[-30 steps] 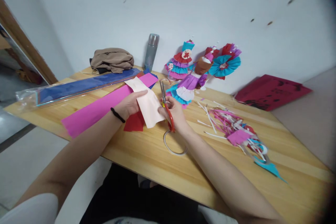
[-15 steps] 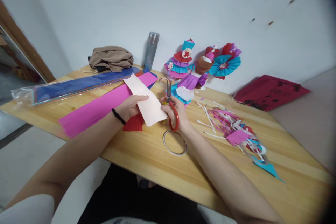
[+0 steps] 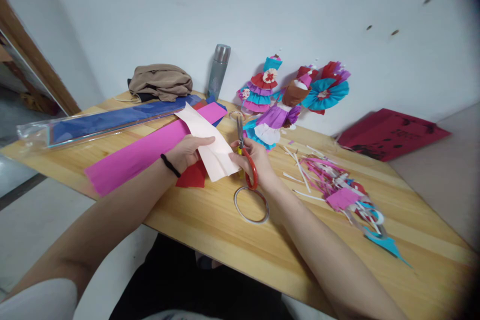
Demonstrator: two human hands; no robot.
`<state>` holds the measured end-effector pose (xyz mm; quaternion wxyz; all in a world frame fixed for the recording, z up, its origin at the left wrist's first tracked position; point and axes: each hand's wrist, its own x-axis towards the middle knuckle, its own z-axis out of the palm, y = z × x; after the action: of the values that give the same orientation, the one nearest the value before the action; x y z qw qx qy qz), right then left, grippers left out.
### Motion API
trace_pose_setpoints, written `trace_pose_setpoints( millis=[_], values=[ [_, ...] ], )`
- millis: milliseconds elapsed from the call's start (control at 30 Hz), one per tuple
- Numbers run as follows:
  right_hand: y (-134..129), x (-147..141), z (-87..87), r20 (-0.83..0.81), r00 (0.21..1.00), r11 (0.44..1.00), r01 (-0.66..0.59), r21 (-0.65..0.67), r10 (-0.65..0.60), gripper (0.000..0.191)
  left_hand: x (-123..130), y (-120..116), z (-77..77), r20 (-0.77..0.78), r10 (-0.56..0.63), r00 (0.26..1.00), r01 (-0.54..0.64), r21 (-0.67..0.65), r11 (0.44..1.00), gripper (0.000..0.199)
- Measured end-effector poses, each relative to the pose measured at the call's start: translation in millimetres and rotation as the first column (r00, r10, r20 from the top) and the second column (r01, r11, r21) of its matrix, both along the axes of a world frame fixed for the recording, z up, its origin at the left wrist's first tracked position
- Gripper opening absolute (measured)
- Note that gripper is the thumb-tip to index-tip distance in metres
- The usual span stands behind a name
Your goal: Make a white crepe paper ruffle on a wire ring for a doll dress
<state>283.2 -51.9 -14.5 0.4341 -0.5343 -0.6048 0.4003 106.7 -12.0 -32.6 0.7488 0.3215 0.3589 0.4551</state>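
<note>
A pale pink strip of crepe paper [image 3: 210,147] slants between my two hands above the table. My left hand [image 3: 193,150] is closed on its left edge, thumb on top. My right hand [image 3: 255,160] pinches the strip's right edge and also holds red-handled scissors [image 3: 252,170], their blades pointing up and away from me. Below the strip lie a magenta length of paper [image 3: 138,155] and a red piece [image 3: 192,175]. A ring of narrow tape [image 3: 235,205] rests on the table just below the scissors.
Paper dress figures [image 3: 262,85] stand against the wall, with a bottle [image 3: 219,72] and a brown cloth [image 3: 161,81] to their left. Blue paper in a plastic sleeve [image 3: 112,119] lies at the left. Scraps [image 3: 343,197] and a dark red bag [image 3: 393,134] occupy the right.
The pale strip's lower right part has gained a crease near my right fingers. Both hands keep their hold, and the whole view has shifted slightly.
</note>
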Motion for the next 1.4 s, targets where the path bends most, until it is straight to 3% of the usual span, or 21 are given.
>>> trace_pose_setpoints(
  millis=[167,333,567,767,1000,1167,1400],
  values=[
    [-1,0,-2.3,-0.007,0.999,0.999,-0.031,0.031,0.031,0.022,-1,2,-2.6,-0.023,-0.014,1.0,0.014,0.006,1.0,0.017],
    [-2,1,-0.8,0.011,0.997,0.997,-0.073,0.035,0.072,0.024,-1,4,-3.2,-0.037,0.056,0.998,-0.055,0.035,0.998,0.02],
    [1,-1,-3.9,0.045,0.999,0.997,-0.023,0.075,0.02,0.028,2,-4,5.1,-0.06,0.055,0.997,-0.049,0.098,0.994,0.025],
    [3,-1,-8.9,0.015,0.998,0.995,-0.054,0.084,0.053,0.027,4,-5,4.7,-0.054,0.067,0.996,-0.059,0.125,0.99,0.031],
    [9,-2,-12.9,0.012,1.0,0.989,-0.011,0.149,0.009,0.031,6,-11,7.6,-0.043,-0.109,0.993,0.115,0.167,0.979,0.037],
    [9,-2,-10.9,-0.012,1.0,0.991,0.006,0.135,-0.004,0.031,5,-14,10.6,-0.084,-0.15,0.985,0.163,0.182,0.97,0.038],
    [11,-2,-9.5,-0.089,0.995,0.988,0.052,0.142,-0.039,0.033,0,-9,6.8,-0.125,-0.324,0.938,0.342,0.169,0.924,0.043]
  ],
)
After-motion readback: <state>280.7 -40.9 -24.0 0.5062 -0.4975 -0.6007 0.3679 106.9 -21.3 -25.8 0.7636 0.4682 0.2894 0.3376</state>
